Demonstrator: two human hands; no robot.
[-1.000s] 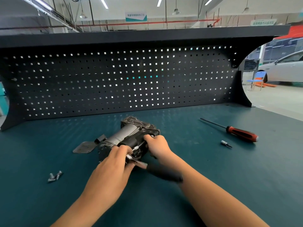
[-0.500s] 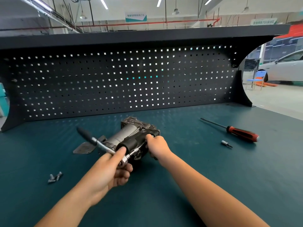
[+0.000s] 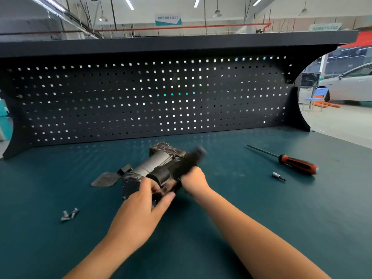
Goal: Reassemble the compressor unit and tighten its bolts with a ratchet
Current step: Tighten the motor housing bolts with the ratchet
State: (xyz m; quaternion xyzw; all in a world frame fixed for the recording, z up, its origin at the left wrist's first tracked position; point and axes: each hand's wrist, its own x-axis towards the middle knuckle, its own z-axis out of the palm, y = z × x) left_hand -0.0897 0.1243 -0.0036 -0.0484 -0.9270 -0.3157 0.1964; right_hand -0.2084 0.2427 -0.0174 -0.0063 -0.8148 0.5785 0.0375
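Status: compressor unit [image 3: 159, 164] lies on its side mid-worktop [image 3: 261, 218], a bit nearer the back edge than the front. It reads as one assembled lump, with cylinder and housing together and a flat bracket plate [image 3: 104, 179] sticking out toward the left edge.

I reckon tightening is under way but not done. A small cluster of loose bolts [image 3: 69, 214] lies apart from the unit toward the front-left, so those have yet to go in (assuming they belong to it). Can't say how many are already seated, since my hands cover the near end.

Pose: left grip [image 3: 141, 206] comes in from the front edge. Its fingers curl round the head end of the ratchet [image 3: 193, 160] at the unit's near face, thumb out to the right. The ratchet handle is a dark motion smear angled toward the back edge.

Right grip [image 3: 194, 181] holds the unit's right side to steady it, forearm low over the worktop. The handle passes right by its knuckles and I can't tell if they touch.

Idle: screwdriver [image 3: 298, 164] and a small bit [image 3: 277, 176], well apart toward the right edge.
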